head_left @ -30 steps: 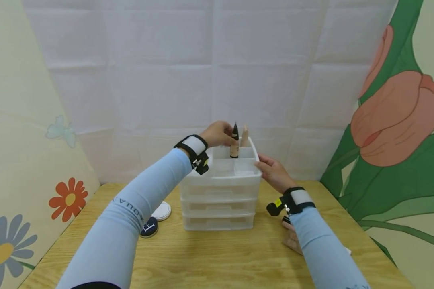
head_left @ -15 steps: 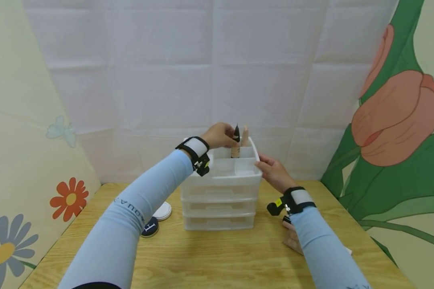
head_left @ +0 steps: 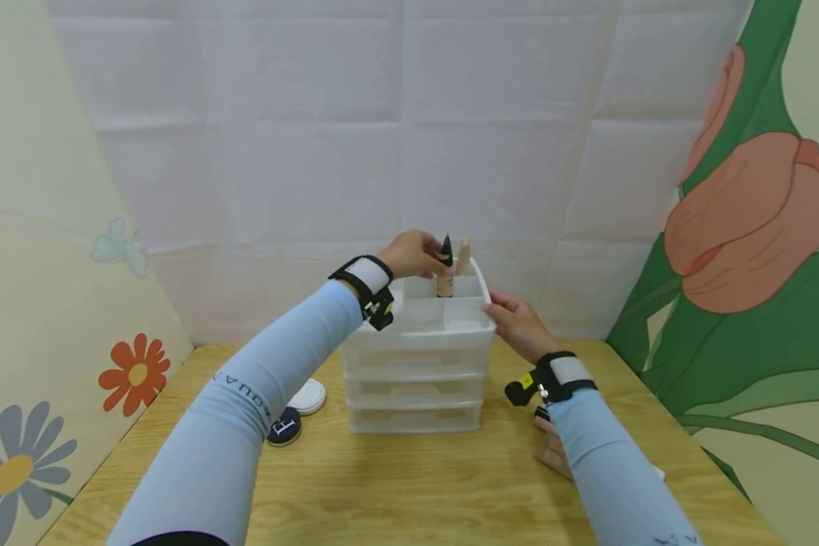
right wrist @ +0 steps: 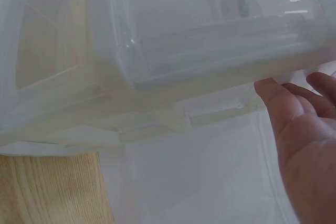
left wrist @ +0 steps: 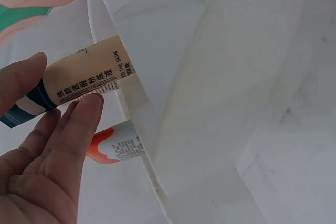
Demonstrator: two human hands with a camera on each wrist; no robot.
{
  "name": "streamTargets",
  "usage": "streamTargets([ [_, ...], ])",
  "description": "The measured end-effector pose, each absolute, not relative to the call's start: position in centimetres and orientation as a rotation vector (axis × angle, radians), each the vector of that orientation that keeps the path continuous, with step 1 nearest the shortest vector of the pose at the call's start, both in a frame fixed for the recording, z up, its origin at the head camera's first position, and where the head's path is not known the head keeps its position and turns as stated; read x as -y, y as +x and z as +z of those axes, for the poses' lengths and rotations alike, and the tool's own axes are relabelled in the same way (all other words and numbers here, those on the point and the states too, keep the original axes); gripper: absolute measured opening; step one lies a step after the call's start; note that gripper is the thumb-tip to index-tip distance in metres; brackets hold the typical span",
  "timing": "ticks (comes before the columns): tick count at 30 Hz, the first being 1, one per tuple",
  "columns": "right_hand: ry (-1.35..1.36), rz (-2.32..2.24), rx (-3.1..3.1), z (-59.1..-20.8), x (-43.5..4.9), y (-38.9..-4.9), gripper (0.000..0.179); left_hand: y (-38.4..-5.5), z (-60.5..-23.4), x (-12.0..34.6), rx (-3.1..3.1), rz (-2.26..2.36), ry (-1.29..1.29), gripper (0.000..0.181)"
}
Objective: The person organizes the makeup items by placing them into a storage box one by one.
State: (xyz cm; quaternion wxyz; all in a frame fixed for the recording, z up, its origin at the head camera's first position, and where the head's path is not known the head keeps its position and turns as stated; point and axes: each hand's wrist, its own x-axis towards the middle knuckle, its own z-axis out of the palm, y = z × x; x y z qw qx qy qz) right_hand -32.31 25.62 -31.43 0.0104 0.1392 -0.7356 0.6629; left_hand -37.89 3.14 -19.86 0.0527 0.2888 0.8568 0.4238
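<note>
In the head view my left hand [head_left: 415, 254] pinches a foundation tube [head_left: 445, 284] between thumb and fingers. The tube is beige with a dark cap pointing up. Its lower end is inside a top compartment of the white translucent drawer organizer [head_left: 416, 345]. Seen from the left wrist, the thumb lies on the cap end of the foundation tube [left wrist: 86, 72], and an orange-and-white tube [left wrist: 118, 142] stands near the fingers. My right hand [head_left: 522, 326] rests against the organizer's right side. In the right wrist view its fingertips touch the organizer's edge [right wrist: 210, 85].
A pale peach upright item [head_left: 464, 256] stands in the back right compartment. A dark round lidded item [head_left: 284, 427] and a white round one [head_left: 308, 396] lie left on the wooden table [head_left: 409, 485]. Beige items [head_left: 553, 451] lie partly under the right forearm.
Little differs. The left hand and the foundation tube have shifted very slightly; the tube stays at the compartment. The right hand keeps its place on the organizer's side.
</note>
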Motion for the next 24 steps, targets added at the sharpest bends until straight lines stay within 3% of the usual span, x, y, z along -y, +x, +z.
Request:
streamTargets([
  [24, 0.394, 2.073, 2.319, -31.3, -26.2, -32.8, 0.057, -36.3, -16.9, 1.9, -2.479, 1.369, 0.898, 0.035],
])
